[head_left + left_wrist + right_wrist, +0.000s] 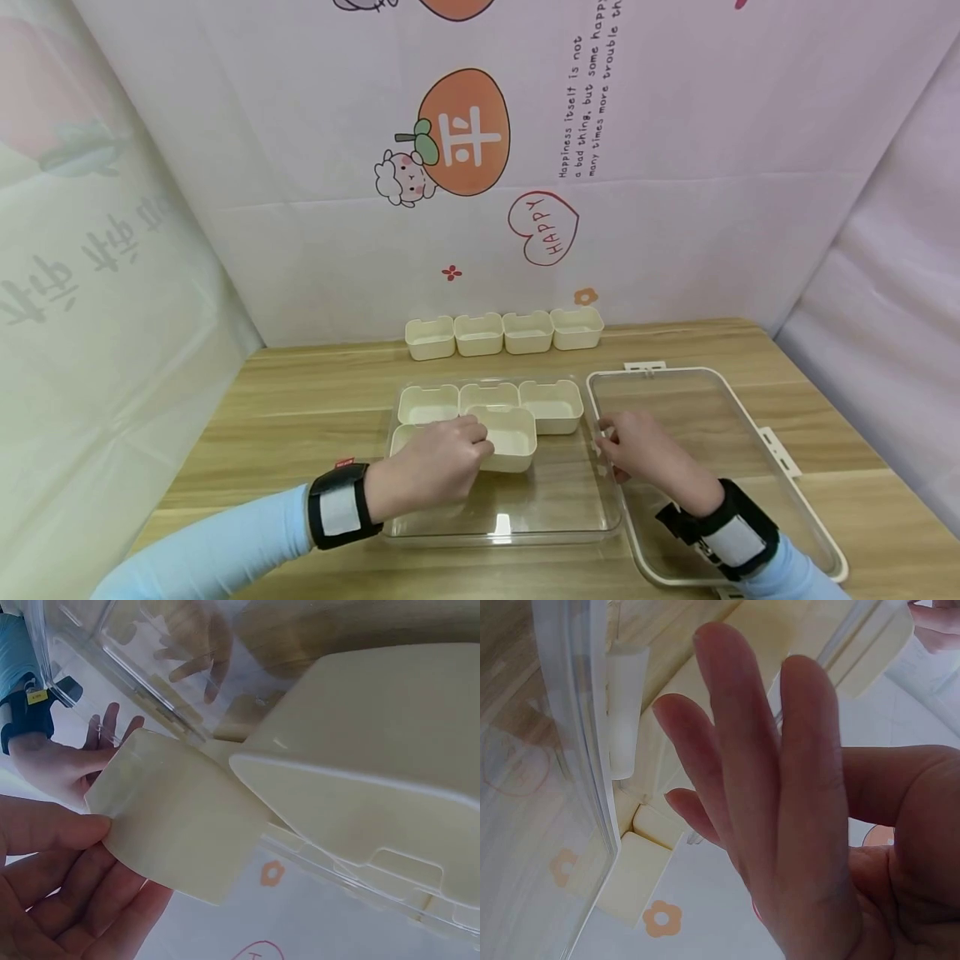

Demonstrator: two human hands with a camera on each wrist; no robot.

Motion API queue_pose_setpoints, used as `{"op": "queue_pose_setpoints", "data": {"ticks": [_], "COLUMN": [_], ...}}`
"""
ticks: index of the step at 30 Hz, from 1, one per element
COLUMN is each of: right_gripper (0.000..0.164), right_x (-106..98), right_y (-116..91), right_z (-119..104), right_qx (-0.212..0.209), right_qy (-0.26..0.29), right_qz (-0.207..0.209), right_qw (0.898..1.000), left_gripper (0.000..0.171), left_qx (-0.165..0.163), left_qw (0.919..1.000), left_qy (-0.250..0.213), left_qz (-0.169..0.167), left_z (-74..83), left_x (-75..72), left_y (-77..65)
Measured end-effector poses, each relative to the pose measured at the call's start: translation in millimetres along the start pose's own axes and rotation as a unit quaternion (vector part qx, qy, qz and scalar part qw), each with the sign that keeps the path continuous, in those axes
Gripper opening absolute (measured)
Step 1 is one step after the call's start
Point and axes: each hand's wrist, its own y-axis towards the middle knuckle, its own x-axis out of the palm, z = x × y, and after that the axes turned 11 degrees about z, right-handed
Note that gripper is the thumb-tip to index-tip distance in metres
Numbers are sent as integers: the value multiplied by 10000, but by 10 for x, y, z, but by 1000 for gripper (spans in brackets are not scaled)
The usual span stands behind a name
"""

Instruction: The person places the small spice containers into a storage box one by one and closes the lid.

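Note:
My left hand [438, 465] pinches the left side of a cream bin [513, 450] above the clear box [555, 508]. In the left wrist view, thumb and fingers hold the edge of that bin [180, 817], and another cream bin [375, 787] fills the right side. Behind the held bin, cream bins [429, 407] stand in a row inside the box; one more is partly hidden by my left hand. My right hand [648, 450] is at the box's right side, over the near edge of the clear lid. Its fingers [735, 727] are loosely extended and hold nothing.
The white-rimmed clear lid [720, 467] with side latches lies on the wooden table right of the box. Several more cream bins [478, 335] line the table's back edge, in front of a printed cloth [337, 250]. Cloth also hangs at both sides.

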Motion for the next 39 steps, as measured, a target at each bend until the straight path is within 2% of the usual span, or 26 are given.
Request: {"op": "queue_pose_setpoints", "data": {"ticks": [8, 18, 31, 39], "right_gripper": [34, 33, 34, 35], "right_x": [7, 5, -10, -11], "right_y": [3, 8, 14, 11], "right_z": [10, 5, 2, 3], "right_qx": [52, 33, 181, 219], "right_qy": [2, -63, 54, 48], "right_qz": [-46, -116, -203, -221], "right_qw": [10000, 9999, 9996, 9995], "left_gripper": [15, 14, 16, 21], "left_qx": [34, -83, -48, -153], "left_qw": [9994, 9963, 9939, 9909], "left_qy": [140, 150, 100, 102], "left_qz": [-314, -838, -1097, -1337], "left_z": [24, 57, 65, 63], "left_x": [68, 122, 155, 181], "left_y": [-2, 22, 65, 83]}}
